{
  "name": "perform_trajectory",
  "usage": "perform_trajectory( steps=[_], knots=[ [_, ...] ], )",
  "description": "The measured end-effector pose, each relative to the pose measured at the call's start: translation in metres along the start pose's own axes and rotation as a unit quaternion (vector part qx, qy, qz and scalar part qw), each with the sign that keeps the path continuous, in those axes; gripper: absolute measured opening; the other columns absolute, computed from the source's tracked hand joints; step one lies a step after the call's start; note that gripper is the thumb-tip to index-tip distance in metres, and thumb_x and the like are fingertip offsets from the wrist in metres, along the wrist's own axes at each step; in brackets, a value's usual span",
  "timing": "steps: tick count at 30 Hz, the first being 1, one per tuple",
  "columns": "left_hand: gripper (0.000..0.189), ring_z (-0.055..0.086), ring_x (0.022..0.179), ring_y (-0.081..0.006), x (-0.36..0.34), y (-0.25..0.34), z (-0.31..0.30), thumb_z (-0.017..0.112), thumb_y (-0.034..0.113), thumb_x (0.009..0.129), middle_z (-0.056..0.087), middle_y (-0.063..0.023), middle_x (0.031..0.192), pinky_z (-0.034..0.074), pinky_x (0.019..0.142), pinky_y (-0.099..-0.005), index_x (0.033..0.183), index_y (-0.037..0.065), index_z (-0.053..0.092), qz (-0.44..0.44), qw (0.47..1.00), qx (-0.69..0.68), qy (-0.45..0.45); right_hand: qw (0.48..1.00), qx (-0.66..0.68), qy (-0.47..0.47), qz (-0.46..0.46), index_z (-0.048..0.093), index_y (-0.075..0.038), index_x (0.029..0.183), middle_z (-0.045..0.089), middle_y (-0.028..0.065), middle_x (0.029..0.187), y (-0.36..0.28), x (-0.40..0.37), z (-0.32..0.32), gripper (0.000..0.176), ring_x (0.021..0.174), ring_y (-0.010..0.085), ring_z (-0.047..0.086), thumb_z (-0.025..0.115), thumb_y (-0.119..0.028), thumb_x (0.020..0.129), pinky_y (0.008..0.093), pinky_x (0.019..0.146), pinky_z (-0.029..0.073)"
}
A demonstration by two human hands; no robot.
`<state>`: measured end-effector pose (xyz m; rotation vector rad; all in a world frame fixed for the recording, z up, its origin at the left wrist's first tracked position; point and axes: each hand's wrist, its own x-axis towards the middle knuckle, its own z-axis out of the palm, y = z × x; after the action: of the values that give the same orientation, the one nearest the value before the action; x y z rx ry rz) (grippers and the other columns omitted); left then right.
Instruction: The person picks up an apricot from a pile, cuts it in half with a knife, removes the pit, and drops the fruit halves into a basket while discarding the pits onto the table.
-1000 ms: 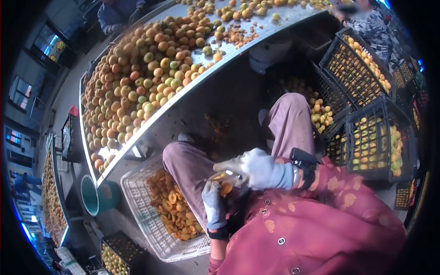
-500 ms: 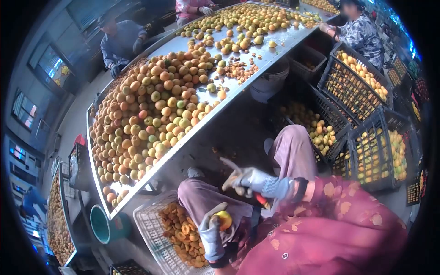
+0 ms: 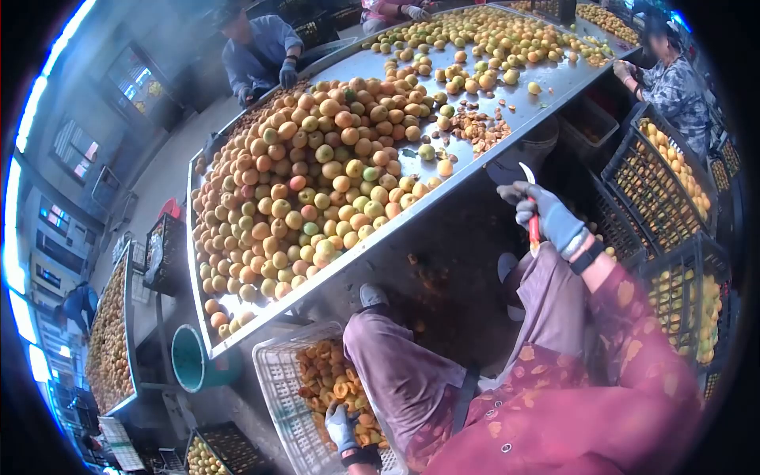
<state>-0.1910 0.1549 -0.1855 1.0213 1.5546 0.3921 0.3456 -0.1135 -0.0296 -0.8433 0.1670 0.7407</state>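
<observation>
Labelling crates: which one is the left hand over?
The white crate of cut fruit, beside the person's left leg; the black crates at right hold whole fruit.

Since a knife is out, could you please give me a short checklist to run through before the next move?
1. Knife held by its red handle in the right hand: ok.
2. Blade well apart from the left hand: ok.
3. Both hands gloved: ok.
4. Left hand free of fruit: cannot tell; it is down at the cut fruit in the white basket, its fingers unclear.
5. Left hand at the whole fruit: not ok; that heap is on the metal table, away from it.
</observation>
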Motion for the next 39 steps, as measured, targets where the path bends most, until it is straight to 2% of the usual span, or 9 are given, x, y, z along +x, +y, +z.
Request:
perform_trajectory(
  steps=[4, 13, 15, 18, 25, 29, 34, 37, 39],
  knots=[
    [0.027, 0.061, 0.053, -0.0147, -0.023, 0.083, 0.046, 0.052, 0.017, 0.091, 0.069, -0.0103, 0.085, 0.048, 0.049, -0.0260, 0.110, 0.002, 0.065, 0.142, 0.989, 0.043, -0.001, 0.986, -0.148, -0.079, 0.014, 0.059, 0.005, 0.121, 0.061, 0.0084, 0.092, 0.001, -0.058, -0.013, 0.037, 0.050, -0.0002, 0.035, 0.051, -0.021, 0.097, 0.0167, 0.046, 0.032],
    [0.018, 0.063, 0.064, -0.0155, -0.035, 0.244, 0.160, 0.056, 0.014, 0.090, 0.068, -0.0078, 0.078, 0.051, 0.060, -0.0279, 0.097, 0.002, 0.067, 0.424, 0.895, 0.082, -0.108, 0.886, -0.417, 0.071, -0.190, 0.060, 0.005, 0.118, 0.069, 0.0058, 0.076, 0.032, -0.114, -0.030, 0.034, 0.047, 0.0012, 0.046, 0.057, -0.014, 0.089, 0.0160, 0.045, 0.036],
    [0.014, 0.066, 0.079, -0.0186, -0.034, 0.273, 0.185, 0.060, 0.010, 0.088, 0.069, -0.0081, 0.089, 0.053, 0.072, -0.0282, 0.098, 0.003, 0.068, 0.696, 0.606, 0.386, 0.021, 0.891, -0.407, 0.070, -0.190, 0.059, 0.006, 0.119, 0.068, 0.0050, 0.076, 0.030, -0.114, -0.026, 0.035, 0.047, 0.0012, 0.046, 0.057, -0.014, 0.089, 0.0159, 0.046, 0.036],
    [0.022, 0.068, 0.089, -0.0268, -0.028, 0.307, 0.240, 0.063, 0.011, 0.086, 0.071, -0.0112, 0.101, 0.053, 0.079, -0.0352, 0.107, 0.009, 0.070, 0.655, 0.716, 0.239, -0.029, 0.897, -0.394, 0.074, -0.184, 0.058, 0.006, 0.120, 0.067, 0.0040, 0.075, 0.029, -0.113, -0.026, 0.037, 0.048, 0.0015, 0.047, 0.057, -0.013, 0.089, 0.0157, 0.046, 0.037],
    [0.045, 0.065, 0.099, -0.0313, 0.058, 0.373, 0.364, 0.064, 0.007, 0.077, 0.066, -0.0129, 0.116, 0.052, 0.086, -0.0395, 0.122, 0.010, 0.062, 0.797, 0.522, 0.299, -0.041, 0.903, -0.385, 0.120, -0.151, 0.059, 0.006, 0.119, 0.068, 0.0042, 0.075, 0.022, -0.113, -0.020, 0.039, 0.055, 0.0039, 0.056, 0.058, -0.014, 0.086, 0.0158, 0.048, 0.042],
    [0.040, 0.064, 0.088, -0.0287, 0.076, 0.388, 0.397, 0.059, 0.014, 0.081, 0.066, -0.0092, 0.096, 0.048, 0.078, -0.0416, 0.121, 0.017, 0.061, 0.707, 0.479, 0.518, 0.044, 0.881, -0.411, 0.113, -0.204, 0.058, 0.006, 0.118, 0.066, 0.0063, 0.069, 0.023, -0.108, -0.027, 0.036, 0.044, 0.0038, 0.046, 0.057, -0.012, 0.087, 0.0173, 0.044, 0.038],
    [0.034, 0.063, 0.086, -0.0306, 0.083, 0.380, 0.402, 0.064, 0.014, 0.075, 0.065, -0.0116, 0.090, 0.047, 0.077, -0.0430, 0.109, 0.016, 0.063, 0.715, 0.501, 0.483, 0.065, 0.880, -0.402, 0.098, -0.235, 0.058, 0.008, 0.116, 0.067, 0.0061, 0.072, 0.029, -0.106, -0.042, 0.036, 0.049, 0.0039, 0.050, 0.057, -0.013, 0.087, 0.0176, 0.050, 0.042],
    [0.046, 0.064, 0.099, -0.0364, 0.046, 0.375, 0.375, 0.069, 0.020, 0.075, 0.067, -0.0164, 0.108, 0.051, 0.085, -0.0433, 0.120, 0.016, 0.059, 0.628, 0.689, 0.355, -0.075, 0.873, -0.416, 0.118, -0.225, 0.066, -0.001, 0.100, 0.070, 0.0071, 0.085, 0.018, -0.116, -0.038, 0.020, 0.058, 0.0072, 0.061, 0.061, -0.010, 0.082, 0.0221, 0.055, 0.049],
    [0.045, 0.066, 0.095, -0.0310, 0.043, 0.369, 0.354, 0.068, 0.011, 0.076, 0.068, -0.0161, 0.106, 0.052, 0.081, -0.0380, 0.120, 0.013, 0.058, 0.590, 0.756, 0.250, -0.136, 0.774, -0.562, 0.058, -0.286, 0.066, -0.006, 0.085, 0.069, 0.0082, 0.098, 0.017, -0.118, -0.041, 0.005, 0.060, 0.0119, 0.064, 0.062, -0.008, 0.081, 0.0253, 0.057, 0.052]
  ],
)
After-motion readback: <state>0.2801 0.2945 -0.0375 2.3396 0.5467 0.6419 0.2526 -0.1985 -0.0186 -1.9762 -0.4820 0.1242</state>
